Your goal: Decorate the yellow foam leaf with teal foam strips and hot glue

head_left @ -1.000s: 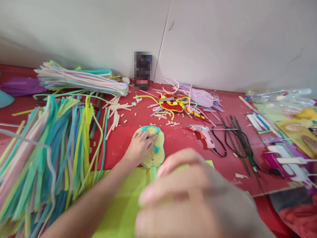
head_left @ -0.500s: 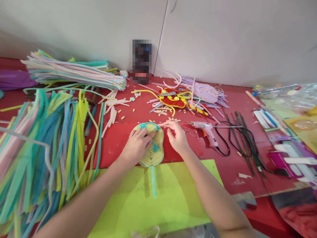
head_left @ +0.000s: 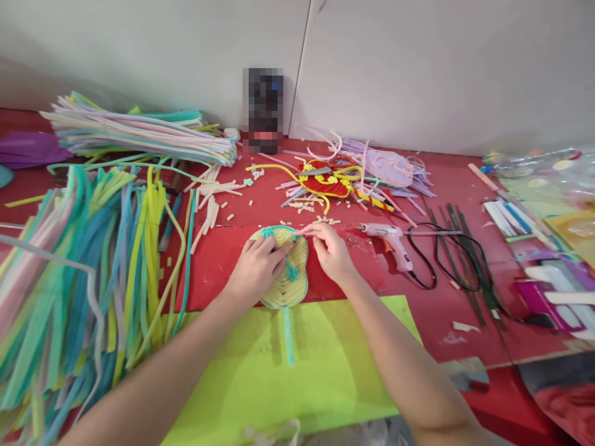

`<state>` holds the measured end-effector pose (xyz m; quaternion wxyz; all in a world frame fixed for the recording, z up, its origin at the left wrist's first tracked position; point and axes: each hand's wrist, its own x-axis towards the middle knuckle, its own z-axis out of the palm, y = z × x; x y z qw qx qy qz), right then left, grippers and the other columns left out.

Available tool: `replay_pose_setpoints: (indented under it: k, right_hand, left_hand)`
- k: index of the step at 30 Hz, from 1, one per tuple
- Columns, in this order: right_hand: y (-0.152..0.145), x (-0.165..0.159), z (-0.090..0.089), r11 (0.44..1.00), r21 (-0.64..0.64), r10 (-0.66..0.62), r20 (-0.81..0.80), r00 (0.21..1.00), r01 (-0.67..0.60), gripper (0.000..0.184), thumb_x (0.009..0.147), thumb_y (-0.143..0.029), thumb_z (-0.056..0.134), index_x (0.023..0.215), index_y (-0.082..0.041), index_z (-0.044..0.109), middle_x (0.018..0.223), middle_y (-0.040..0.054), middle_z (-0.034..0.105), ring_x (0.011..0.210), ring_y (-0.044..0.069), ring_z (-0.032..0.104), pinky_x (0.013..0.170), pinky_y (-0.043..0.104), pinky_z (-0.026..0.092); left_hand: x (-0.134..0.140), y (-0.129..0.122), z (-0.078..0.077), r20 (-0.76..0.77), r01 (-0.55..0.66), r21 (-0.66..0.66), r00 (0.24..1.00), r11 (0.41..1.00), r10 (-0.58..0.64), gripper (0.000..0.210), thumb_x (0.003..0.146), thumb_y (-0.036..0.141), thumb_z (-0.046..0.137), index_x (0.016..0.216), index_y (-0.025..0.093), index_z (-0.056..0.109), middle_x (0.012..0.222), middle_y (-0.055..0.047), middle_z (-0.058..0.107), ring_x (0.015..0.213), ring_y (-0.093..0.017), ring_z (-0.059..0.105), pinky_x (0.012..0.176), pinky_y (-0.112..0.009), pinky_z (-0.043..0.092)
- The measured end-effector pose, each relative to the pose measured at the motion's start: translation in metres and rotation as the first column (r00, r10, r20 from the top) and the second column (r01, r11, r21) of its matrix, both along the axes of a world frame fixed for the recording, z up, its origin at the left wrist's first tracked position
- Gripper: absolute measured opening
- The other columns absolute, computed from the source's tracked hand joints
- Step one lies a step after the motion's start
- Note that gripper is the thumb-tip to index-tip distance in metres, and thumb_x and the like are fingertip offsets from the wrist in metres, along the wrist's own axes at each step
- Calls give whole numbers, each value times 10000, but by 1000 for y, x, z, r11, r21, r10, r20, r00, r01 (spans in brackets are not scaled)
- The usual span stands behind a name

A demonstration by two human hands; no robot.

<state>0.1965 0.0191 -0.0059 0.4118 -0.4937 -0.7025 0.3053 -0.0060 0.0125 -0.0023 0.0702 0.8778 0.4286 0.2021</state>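
A fan (head_left: 284, 290) of yellow pipe cleaners, edged in teal and trimmed with small teal flowers (head_left: 292, 272), lies on the red mat. Its teal stem handle (head_left: 288, 337) runs toward me over a bright green sheet. My left hand (head_left: 260, 263) is closed over the fan's left side, fingers covering part of its surface. At the upper right rim, by a small teal piece, my right hand (head_left: 332, 251) brings its fingertips together. What those fingertips grip is too small to make out.
Bundled pipe cleaners (head_left: 144, 133) lie at the left, with loose bunches (head_left: 93, 266) nearer. Right of the mat is a pink glue gun (head_left: 393, 244) with a black cord. Behind it sit a red-and-yellow piece (head_left: 328, 179) and a lilac piece (head_left: 388, 167). A blurred dark device (head_left: 264, 111) leans against the wall.
Both hands stay in nearly the same place on the fan. The view shifts slightly; no object is seen taken up or let go.
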Motion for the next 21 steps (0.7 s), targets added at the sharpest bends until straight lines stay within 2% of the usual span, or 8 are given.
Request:
replay_pose_setpoints:
  k: [6,14,21]
  right_hand:
    - [3,0,-2,1000,-4,18,-24,1000,-18,315,878,-80,349,1072,-263,517,1058,31,671,1097,179,599,994,408,436]
    - [9,-2,0,999,47,27,27,999,-28,362,840,-44,318,1056,-259,514,1017,18,680,1059,173,607,977,399,427]
    - [7,-2,2,998,48,27,13,1000,-27,384,831,-31,316,1076,-259,506,1033,16,680,1017,156,624,922,350,455]
  left_hand:
    - [0,-1,-1,-20,3,0,1000,1000,-3,328,949,244,417,1221,247,601,844,-35,548,807,-160,534,789,-323,397]
    - [1,0,-1,-45,6,33,999,999,-4,328,951,244,408,1220,243,594,819,-27,532,789,-154,519,781,-325,399]
    - [2,-2,-2,-66,6,87,998,996,-1,333,952,237,395,1213,193,597,836,-47,532,811,-178,521,802,-345,410]
